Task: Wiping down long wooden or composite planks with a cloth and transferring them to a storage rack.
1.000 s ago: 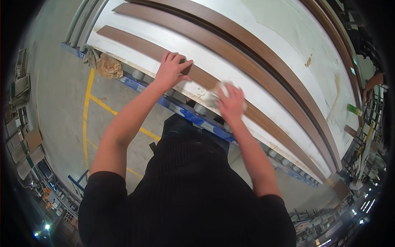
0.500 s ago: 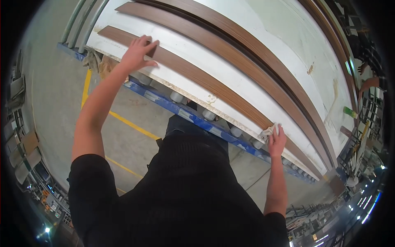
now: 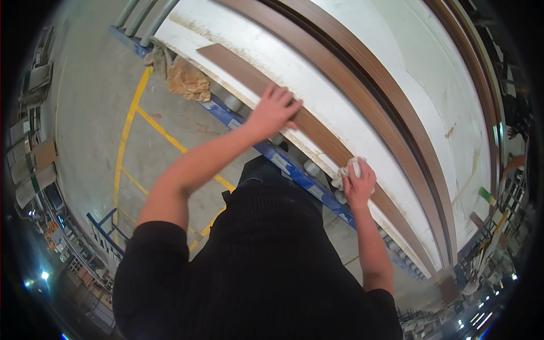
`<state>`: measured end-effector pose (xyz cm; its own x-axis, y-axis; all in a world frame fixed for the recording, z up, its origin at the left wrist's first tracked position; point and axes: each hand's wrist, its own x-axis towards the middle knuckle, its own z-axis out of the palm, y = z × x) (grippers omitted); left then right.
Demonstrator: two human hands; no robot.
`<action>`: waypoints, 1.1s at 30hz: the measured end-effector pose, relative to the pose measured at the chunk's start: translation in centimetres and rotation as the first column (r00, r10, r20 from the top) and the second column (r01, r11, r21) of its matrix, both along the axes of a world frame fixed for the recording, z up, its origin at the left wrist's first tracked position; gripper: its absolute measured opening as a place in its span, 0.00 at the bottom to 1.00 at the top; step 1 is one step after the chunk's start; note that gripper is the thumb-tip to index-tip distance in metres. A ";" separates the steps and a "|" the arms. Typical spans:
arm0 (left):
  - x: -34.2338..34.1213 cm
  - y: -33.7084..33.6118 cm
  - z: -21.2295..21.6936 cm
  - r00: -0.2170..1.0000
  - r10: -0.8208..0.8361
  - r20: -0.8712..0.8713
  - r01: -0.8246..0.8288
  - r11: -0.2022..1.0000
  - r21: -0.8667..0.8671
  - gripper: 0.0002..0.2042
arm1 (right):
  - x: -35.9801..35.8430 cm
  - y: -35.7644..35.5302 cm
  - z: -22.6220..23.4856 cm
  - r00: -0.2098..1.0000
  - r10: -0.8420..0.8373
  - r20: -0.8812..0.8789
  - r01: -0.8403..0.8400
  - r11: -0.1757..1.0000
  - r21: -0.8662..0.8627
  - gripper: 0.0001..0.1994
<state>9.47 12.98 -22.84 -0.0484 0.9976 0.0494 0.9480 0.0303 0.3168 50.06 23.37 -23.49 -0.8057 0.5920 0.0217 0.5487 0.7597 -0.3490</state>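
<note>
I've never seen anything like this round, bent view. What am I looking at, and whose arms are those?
There's no robot here: these are a person's bare arms, seen from a wide fisheye camera worn on the head and looking down, so straight edges curve. The left hand rests on a narrow brown wood-grain plank; the right hand holds a wadded off-white cloth against it, farther right. The plank lies on a white board, with more brown planks beyond. Below the near edge runs a blue rail.

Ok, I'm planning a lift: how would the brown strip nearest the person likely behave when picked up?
The brown strip probably flexes somewhat, being long and narrow. It seems unlikely to roll, since it lies flat on the white surface.
</note>
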 end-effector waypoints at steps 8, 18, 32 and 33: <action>-8.1 -1.2 0.8 0.921 0.380 0.083 -0.384 0.922 0.043 0.33 | -12.1 -1.3 0.8 0.995 0.070 -0.068 -0.069 0.997 0.021 0.24; -17.9 -4.4 -1.5 0.767 0.614 -0.184 -0.617 0.786 0.051 0.32 | -4.3 -0.1 0.5 0.989 0.096 0.115 -0.099 0.995 0.024 0.25; -18.2 -4.5 0.5 0.738 0.675 0.025 -0.674 0.738 -0.032 0.33 | -46.3 -3.2 -3.2 0.860 0.461 -0.217 -0.459 0.886 0.064 0.25; -18.2 -4.7 0.2 0.747 0.662 0.064 -0.661 0.749 -0.038 0.33 | -46.4 -2.8 -3.6 0.866 0.463 -0.190 -0.459 0.886 0.065 0.26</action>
